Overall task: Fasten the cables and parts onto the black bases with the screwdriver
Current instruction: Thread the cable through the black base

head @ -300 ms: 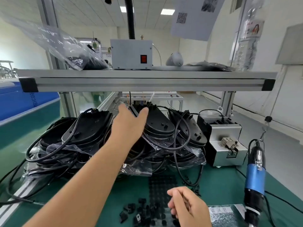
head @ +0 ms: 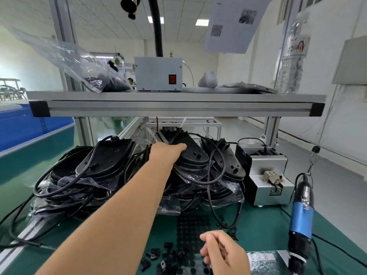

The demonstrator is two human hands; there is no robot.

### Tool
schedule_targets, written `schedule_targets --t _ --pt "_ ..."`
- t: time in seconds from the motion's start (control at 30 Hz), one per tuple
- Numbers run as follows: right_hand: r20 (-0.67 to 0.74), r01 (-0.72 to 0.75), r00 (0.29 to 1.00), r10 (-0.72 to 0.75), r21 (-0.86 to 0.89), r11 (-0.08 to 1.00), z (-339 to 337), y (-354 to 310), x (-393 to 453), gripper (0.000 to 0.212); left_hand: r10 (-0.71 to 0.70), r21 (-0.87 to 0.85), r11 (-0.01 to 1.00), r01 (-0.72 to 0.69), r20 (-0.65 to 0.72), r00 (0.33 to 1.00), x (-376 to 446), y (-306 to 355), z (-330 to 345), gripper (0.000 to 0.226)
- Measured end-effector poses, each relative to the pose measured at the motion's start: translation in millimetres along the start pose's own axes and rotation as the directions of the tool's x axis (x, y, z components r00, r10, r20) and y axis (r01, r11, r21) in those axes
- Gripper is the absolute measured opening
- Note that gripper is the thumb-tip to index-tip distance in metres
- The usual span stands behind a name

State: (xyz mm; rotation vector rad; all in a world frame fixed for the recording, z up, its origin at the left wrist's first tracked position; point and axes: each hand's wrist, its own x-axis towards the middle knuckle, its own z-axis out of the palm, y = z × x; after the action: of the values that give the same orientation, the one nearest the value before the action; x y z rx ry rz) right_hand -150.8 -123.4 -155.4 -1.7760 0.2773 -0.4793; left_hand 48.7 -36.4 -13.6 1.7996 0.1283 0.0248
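Task barely begun: the black bases [head: 123, 167] with their cables sit heaped at mid-frame on the green surface [head: 258, 225], none seen fastened. Left hand [head: 166, 152], a moment ago spread above the heap, now curls onto the top base [head: 190, 153]. Right hand [head: 224, 253], lower centre, fingers loosely curled, holding nothing visible. Screwdriver [head: 300, 219] hangs untouched, lower right.

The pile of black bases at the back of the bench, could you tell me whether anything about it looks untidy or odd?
Yes: the black bases lie heaped at mixed angles, their cables looping loose and tangled, one trailing onto the green mat.
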Motion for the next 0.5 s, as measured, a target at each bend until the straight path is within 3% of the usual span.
schedule_targets --t 0.1,0.17,0.23,0.27,0.37,0.5 --pt "-0.056 -0.022 0.998 0.026 0.081 0.996 -5.8 0.0 2.6 0.028 -0.028 -0.298 0.954 0.029 0.008 1.0 2.3 -1.0 3.3 0.047" --pt "-0.092 -0.051 0.993 0.073 0.224 0.973 -14.4 -5.2 10.7 0.024 -0.045 -0.43 0.9 0.069 0.064 0.997 -3.9 0.4 -4.2 0.036" --pt "-0.066 -0.07 0.993 0.102 0.378 0.923 -25.7 -18.1 24.7 0.017 -0.017 -0.433 0.899 0.06 0.103 0.995 -16.3 -2.2 -19.0 0.031" --pt "-0.026 -0.09 0.994 0.111 0.413 0.906 -31.5 -27.8 33.7 0.024 0.0 -0.414 0.909 0.047 0.114 0.993 -26.2 -5.3 -27.5 0.032" --pt "0.097 -0.23 0.973 0.208 0.4 0.887 -40.0 -62.2 63.8 0.046 0.043 -0.389 0.921 0.029 0.174 0.984 -61.5 -22.0 -53.6 0.032" --pt "0.265 -0.355 0.93 0.253 0.475 0.805 -31.8 -99.2 87.6 0.046 0.087 -0.36 0.933 0.019 0.275 0.958 -108.6 -44.8 -82.0 0.032"
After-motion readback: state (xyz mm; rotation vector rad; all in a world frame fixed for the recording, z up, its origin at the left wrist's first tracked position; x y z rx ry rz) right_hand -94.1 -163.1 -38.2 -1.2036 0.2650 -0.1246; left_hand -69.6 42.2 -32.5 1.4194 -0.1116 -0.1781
